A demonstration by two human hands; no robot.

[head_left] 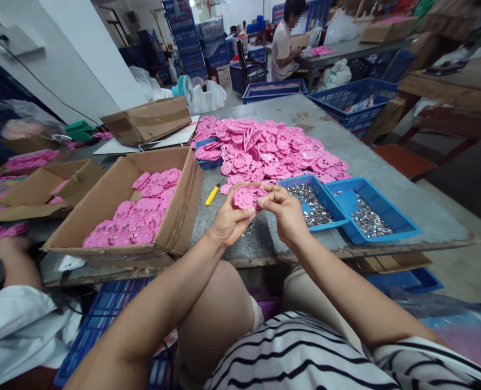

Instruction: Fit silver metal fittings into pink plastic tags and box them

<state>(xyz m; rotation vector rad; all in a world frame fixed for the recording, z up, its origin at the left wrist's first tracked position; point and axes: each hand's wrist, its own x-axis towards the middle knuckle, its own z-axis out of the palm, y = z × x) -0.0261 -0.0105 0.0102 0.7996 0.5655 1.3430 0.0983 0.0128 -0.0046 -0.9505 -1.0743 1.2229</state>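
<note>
Held up over the table's near side is a pink plastic piece (245, 198) with a scalloped edge and a round shape in its middle. My left hand (229, 218) grips its left side between thumb and fingers. At its right edge my right hand (283, 210) is closed, thumb and fingertips pinched together; whether a small part sits in the pinch is too small to make out. Behind them spreads a large heap of similar pink pieces (273, 149). Two blue trays (336, 222) (398, 238) of small shiny metal parts stand beside my right hand.
Left of my hands stands a cardboard box (183, 216) with rows of pink pieces. A yellow-handled tool (212, 195) lies beside it. Another person's hand (5, 249) works at far left. A seated person (283, 51) is at a table behind. Blue crates (354, 97) stand beyond the right edge.
</note>
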